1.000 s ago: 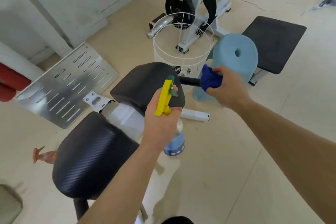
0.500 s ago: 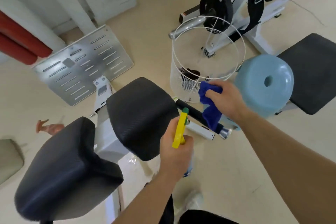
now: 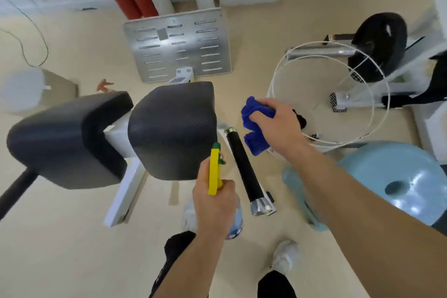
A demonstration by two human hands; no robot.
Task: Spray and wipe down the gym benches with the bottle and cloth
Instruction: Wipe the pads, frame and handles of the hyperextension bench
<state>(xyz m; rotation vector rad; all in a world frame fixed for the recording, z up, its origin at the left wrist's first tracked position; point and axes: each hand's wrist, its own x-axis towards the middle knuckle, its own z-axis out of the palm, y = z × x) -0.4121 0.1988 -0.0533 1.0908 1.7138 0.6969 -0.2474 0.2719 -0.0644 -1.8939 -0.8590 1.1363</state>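
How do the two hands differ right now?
The left hand grips the spray bottle at its yellow trigger; the right hand grips the bunched blue cloth. The left hand sits nearer the camera, the right hand farther, beside the wire basket. Neither touches the black pad.

Bright, even light; blurred, warped edges

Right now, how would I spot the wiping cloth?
Find the big white wire basket on the right. Just left of it, the right hand grips a crumpled dark blue cloth. Nothing else is dark blue; the round plastic stool nearby is pale.
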